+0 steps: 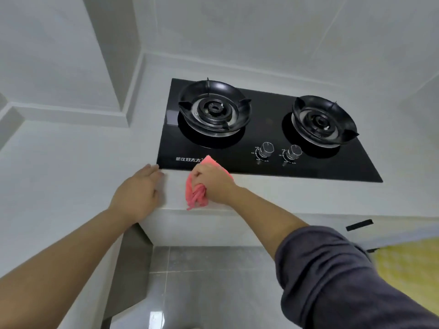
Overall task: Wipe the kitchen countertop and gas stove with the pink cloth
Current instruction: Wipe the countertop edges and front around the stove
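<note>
A black glass gas stove (261,129) with two burners and two silver knobs is set into the white countertop (71,162). My right hand (212,184) grips the bunched pink cloth (196,194) on the counter strip just in front of the stove; one corner of the cloth lies over the stove's front edge near the printed logo. My left hand (137,193) rests flat on the countertop, fingers straight, fingertips beside the stove's front left corner.
White tiled walls close the counter at the back and left, with a boxed column (114,67) at the inner corner. Two knobs (266,149) stand at the stove's front middle. Grey floor tiles (213,281) lie below; a yellow fabric (408,271) shows at lower right.
</note>
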The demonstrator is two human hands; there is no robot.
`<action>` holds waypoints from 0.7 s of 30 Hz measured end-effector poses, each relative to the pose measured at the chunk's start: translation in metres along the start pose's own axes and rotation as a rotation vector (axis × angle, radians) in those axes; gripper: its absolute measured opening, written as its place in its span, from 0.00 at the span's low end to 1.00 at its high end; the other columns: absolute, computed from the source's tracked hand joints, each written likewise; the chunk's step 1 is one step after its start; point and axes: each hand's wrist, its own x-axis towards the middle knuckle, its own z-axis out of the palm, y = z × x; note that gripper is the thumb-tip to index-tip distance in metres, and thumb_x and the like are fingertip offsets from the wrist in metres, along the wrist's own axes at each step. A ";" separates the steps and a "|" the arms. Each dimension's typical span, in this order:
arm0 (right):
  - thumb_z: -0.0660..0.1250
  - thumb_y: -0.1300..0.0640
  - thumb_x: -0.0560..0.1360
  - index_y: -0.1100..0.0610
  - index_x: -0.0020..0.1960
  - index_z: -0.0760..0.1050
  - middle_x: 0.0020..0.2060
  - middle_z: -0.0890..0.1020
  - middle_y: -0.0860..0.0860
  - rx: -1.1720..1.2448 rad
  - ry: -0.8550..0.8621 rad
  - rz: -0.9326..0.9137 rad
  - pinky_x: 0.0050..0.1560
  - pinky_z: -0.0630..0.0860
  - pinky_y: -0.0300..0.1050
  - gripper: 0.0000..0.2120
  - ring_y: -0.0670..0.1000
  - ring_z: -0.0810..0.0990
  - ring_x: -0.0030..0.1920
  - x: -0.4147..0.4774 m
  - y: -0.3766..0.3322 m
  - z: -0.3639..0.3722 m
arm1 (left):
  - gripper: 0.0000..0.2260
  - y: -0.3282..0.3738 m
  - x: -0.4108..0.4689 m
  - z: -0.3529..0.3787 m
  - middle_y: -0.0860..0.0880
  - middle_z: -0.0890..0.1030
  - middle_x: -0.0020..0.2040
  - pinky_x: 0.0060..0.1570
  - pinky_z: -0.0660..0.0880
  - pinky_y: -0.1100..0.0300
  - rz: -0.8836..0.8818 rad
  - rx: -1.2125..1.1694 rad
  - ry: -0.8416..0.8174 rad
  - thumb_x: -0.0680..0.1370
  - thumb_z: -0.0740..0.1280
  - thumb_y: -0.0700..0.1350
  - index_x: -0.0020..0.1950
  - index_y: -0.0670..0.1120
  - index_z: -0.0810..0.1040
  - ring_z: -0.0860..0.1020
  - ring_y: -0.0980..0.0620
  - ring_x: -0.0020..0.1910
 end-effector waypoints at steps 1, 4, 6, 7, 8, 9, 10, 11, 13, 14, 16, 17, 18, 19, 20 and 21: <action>0.65 0.59 0.71 0.48 0.48 0.80 0.57 0.76 0.45 0.042 0.017 -0.005 0.62 0.64 0.41 0.10 0.50 0.70 0.59 -0.004 0.007 0.006 | 0.25 0.007 0.002 0.004 0.48 0.62 0.76 0.69 0.64 0.56 0.029 0.003 0.003 0.75 0.59 0.35 0.72 0.44 0.69 0.58 0.51 0.77; 0.67 0.65 0.69 0.52 0.48 0.80 0.53 0.78 0.47 0.266 0.045 0.068 0.54 0.63 0.36 0.12 0.44 0.71 0.52 -0.030 0.037 0.016 | 0.25 0.024 0.011 0.013 0.45 0.63 0.76 0.71 0.62 0.56 0.145 -0.003 -0.013 0.74 0.60 0.34 0.73 0.42 0.68 0.58 0.48 0.76; 0.67 0.68 0.69 0.54 0.51 0.80 0.52 0.78 0.49 0.500 0.011 0.204 0.51 0.65 0.37 0.15 0.42 0.70 0.46 -0.055 0.060 0.020 | 0.25 0.037 0.023 0.020 0.45 0.64 0.75 0.72 0.60 0.56 0.197 -0.013 -0.021 0.75 0.60 0.34 0.73 0.42 0.68 0.58 0.47 0.76; 0.67 0.69 0.68 0.54 0.49 0.80 0.51 0.79 0.51 0.632 -0.019 0.285 0.50 0.67 0.39 0.15 0.44 0.71 0.46 -0.067 0.071 0.020 | 0.25 0.043 0.030 0.021 0.44 0.64 0.75 0.73 0.59 0.57 0.215 -0.015 -0.014 0.75 0.60 0.34 0.73 0.41 0.68 0.58 0.47 0.76; 0.67 0.69 0.66 0.54 0.44 0.80 0.48 0.80 0.55 0.820 -0.036 0.382 0.48 0.70 0.43 0.13 0.49 0.75 0.44 -0.080 0.080 0.020 | 0.25 0.048 0.036 0.023 0.44 0.64 0.75 0.74 0.57 0.57 0.230 -0.013 -0.007 0.75 0.61 0.34 0.73 0.41 0.68 0.59 0.47 0.76; 0.65 0.68 0.64 0.56 0.38 0.78 0.43 0.81 0.62 1.052 -0.016 0.497 0.43 0.73 0.49 0.09 0.55 0.78 0.39 -0.094 0.092 0.020 | 0.24 0.053 0.044 0.025 0.45 0.64 0.75 0.74 0.56 0.57 0.249 -0.013 -0.006 0.76 0.61 0.34 0.73 0.41 0.68 0.59 0.47 0.76; 0.63 0.67 0.62 0.59 0.35 0.75 0.38 0.79 0.67 1.066 0.022 0.592 0.38 0.73 0.55 0.05 0.60 0.79 0.34 -0.109 0.103 0.018 | 0.24 0.058 0.050 0.027 0.45 0.64 0.75 0.75 0.55 0.58 0.259 -0.013 -0.012 0.76 0.61 0.35 0.73 0.42 0.67 0.58 0.48 0.76; 0.62 0.66 0.62 0.63 0.34 0.74 0.35 0.78 0.70 0.986 0.059 0.644 0.36 0.74 0.60 0.03 0.63 0.79 0.31 -0.125 0.117 0.017 | 0.24 0.061 0.054 0.029 0.46 0.63 0.76 0.75 0.54 0.58 0.265 -0.010 -0.020 0.77 0.61 0.36 0.74 0.43 0.67 0.57 0.49 0.77; 0.63 0.66 0.65 0.65 0.37 0.75 0.38 0.78 0.70 0.763 0.051 0.676 0.40 0.74 0.64 0.04 0.60 0.80 0.34 -0.168 0.154 0.023 | 0.24 0.067 0.064 0.032 0.49 0.62 0.76 0.73 0.50 0.61 0.279 -0.014 -0.027 0.78 0.60 0.38 0.75 0.44 0.66 0.56 0.52 0.77; 0.63 0.64 0.69 0.62 0.38 0.78 0.43 0.80 0.65 0.614 -0.073 0.635 0.46 0.73 0.59 0.06 0.56 0.80 0.40 -0.187 0.173 0.023 | 0.24 0.068 0.067 0.033 0.50 0.61 0.77 0.72 0.48 0.62 0.284 -0.016 -0.035 0.78 0.60 0.38 0.75 0.45 0.65 0.55 0.52 0.77; 0.60 0.58 0.71 0.49 0.40 0.81 0.47 0.80 0.47 0.260 -0.373 0.647 0.57 0.67 0.46 0.11 0.47 0.76 0.50 -0.210 0.201 0.010 | 0.23 0.069 0.076 0.031 0.51 0.61 0.77 0.71 0.47 0.61 0.303 -0.012 -0.063 0.79 0.59 0.39 0.75 0.46 0.65 0.55 0.54 0.77; 0.59 0.58 0.70 0.47 0.40 0.81 0.46 0.79 0.43 0.131 -0.447 0.609 0.59 0.66 0.44 0.12 0.46 0.76 0.51 -0.216 0.211 0.004 | 0.23 0.069 0.081 0.030 0.51 0.62 0.76 0.73 0.49 0.59 0.313 -0.011 -0.068 0.79 0.60 0.39 0.75 0.46 0.65 0.55 0.54 0.77; 0.59 0.59 0.69 0.47 0.39 0.80 0.46 0.78 0.43 0.095 -0.439 0.564 0.60 0.66 0.45 0.12 0.46 0.76 0.50 -0.217 0.214 -0.001 | 0.23 0.070 0.087 0.028 0.50 0.63 0.76 0.75 0.53 0.58 0.325 -0.008 -0.069 0.78 0.60 0.38 0.74 0.45 0.66 0.56 0.53 0.77; 0.61 0.60 0.69 0.47 0.39 0.81 0.46 0.77 0.43 0.108 -0.380 0.555 0.59 0.68 0.47 0.12 0.47 0.76 0.51 -0.210 0.209 -0.007 | 0.23 0.072 0.093 0.026 0.49 0.65 0.75 0.75 0.56 0.56 0.338 -0.008 -0.059 0.77 0.61 0.37 0.73 0.44 0.68 0.58 0.52 0.76; 0.63 0.60 0.69 0.47 0.41 0.82 0.47 0.77 0.44 0.128 -0.281 0.538 0.56 0.70 0.48 0.11 0.48 0.75 0.51 -0.196 0.196 -0.013 | 0.23 0.075 0.097 0.024 0.47 0.68 0.73 0.74 0.59 0.55 0.351 0.000 -0.050 0.76 0.62 0.36 0.72 0.43 0.70 0.61 0.50 0.75; 0.66 0.60 0.68 0.47 0.42 0.82 0.48 0.77 0.44 0.136 -0.170 0.481 0.53 0.72 0.48 0.10 0.50 0.74 0.52 -0.181 0.180 -0.013 | 0.22 0.078 0.102 0.023 0.46 0.71 0.71 0.72 0.62 0.54 0.368 0.021 -0.039 0.75 0.63 0.35 0.70 0.42 0.72 0.64 0.48 0.74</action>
